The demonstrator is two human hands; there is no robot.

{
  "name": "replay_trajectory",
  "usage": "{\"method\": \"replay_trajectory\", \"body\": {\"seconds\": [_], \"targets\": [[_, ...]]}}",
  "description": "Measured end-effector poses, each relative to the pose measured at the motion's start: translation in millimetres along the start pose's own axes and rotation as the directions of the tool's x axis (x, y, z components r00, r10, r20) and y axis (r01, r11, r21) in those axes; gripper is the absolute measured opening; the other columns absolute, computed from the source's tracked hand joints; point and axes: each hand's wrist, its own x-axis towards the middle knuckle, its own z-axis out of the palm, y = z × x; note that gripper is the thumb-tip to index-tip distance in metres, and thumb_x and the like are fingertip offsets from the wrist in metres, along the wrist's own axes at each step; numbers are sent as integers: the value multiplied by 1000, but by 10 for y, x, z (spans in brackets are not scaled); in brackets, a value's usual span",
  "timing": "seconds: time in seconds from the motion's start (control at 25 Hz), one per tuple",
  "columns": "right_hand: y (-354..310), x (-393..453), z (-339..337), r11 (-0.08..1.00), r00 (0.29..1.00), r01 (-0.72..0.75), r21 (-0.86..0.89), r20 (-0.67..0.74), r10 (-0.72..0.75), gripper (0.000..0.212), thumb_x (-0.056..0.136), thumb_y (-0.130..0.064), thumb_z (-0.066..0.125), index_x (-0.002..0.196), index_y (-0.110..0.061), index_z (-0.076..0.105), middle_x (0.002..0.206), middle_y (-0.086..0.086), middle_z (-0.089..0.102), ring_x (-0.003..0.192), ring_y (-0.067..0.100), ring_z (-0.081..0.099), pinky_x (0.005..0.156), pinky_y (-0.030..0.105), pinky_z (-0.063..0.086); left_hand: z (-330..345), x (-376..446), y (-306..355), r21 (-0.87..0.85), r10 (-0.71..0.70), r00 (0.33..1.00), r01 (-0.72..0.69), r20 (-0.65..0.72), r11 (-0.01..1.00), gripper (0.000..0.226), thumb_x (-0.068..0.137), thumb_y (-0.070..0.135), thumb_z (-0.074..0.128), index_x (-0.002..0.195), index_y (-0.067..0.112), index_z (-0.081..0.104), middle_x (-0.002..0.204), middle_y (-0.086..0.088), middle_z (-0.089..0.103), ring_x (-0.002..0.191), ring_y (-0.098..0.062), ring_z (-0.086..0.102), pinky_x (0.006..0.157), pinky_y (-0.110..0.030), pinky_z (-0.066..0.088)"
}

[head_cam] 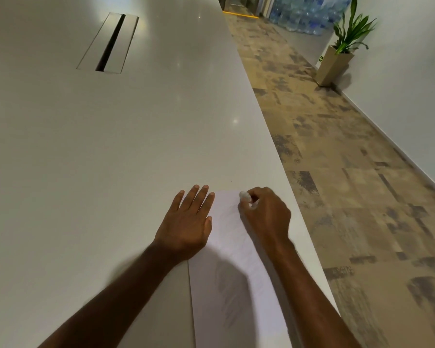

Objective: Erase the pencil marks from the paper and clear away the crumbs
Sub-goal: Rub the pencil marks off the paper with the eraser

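A white sheet of paper (232, 247) lies near the table's right edge, with grey pencil scribbles (227, 295) on its near half and fainter marks farther up. My left hand (187, 221) presses flat on the paper's left edge, fingers straight. My right hand (265, 214) pinches a small white eraser (244, 195) against the paper's far end. No crumbs can be made out; the hands are slightly blurred.
The long white table (111, 146) has a cable slot (109, 43) at the back left. Its right edge (274, 136) drops to a patterned carpet floor. A potted plant (337, 59) stands by the wall, and water bottles (309, 13) are stacked far off.
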Motion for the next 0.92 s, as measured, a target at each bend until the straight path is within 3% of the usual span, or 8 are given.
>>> {"method": "replay_trajectory", "body": {"seconds": [0.12,0.32,0.48,0.64,0.84,0.92], "targets": [[-114,-453,123,977,972,201,69,112,-207,26,99,-50,61,83,-31,68,82,-15,64,71,7,59,62,15,42,6,-4,6,-13,1,1000,-1,-9,1000,65,102,42,12,161,18,22,169,-4,15,157,-23,11,126,-48,12],[36,-33,-17,1000,1000,0,11,-21,0,28,100,-50,56,85,-29,68,84,-13,64,74,9,63,59,23,36,2,-6,-2,-2,4,1000,-4,-17,1000,64,102,42,14,161,18,23,169,-5,17,156,-23,13,126,-48,13],[-114,-482,132,972,968,226,66,96,-231,26,99,-51,61,83,-31,67,82,-15,63,70,7,59,60,18,43,20,-8,-7,-9,6,1000,-6,0,1000,65,102,44,10,162,19,18,170,-3,11,157,-22,6,127,-47,9],[81,4,-44,1000,1000,-17,12,-12,17,26,101,-47,56,88,-29,70,90,-12,65,78,13,64,63,25,37,9,-3,-9,1,4,1000,-4,2,1000,66,101,43,8,162,19,15,170,-3,8,157,-21,5,127,-46,7],[-58,-580,122,970,964,216,111,130,-230,26,98,-53,60,83,-33,66,85,-18,63,73,7,60,64,23,49,9,5,-2,-6,6,1000,-6,15,1000,68,100,45,3,163,20,12,170,-2,4,157,-21,2,127,-46,4],[79,-267,52,994,992,106,35,71,-108,28,99,-55,56,86,-32,67,89,-16,65,76,7,61,66,28,44,7,6,-9,11,6,1000,-6,0,1000,67,101,43,8,162,19,17,170,-3,10,157,-22,7,127,-47,8]]}}
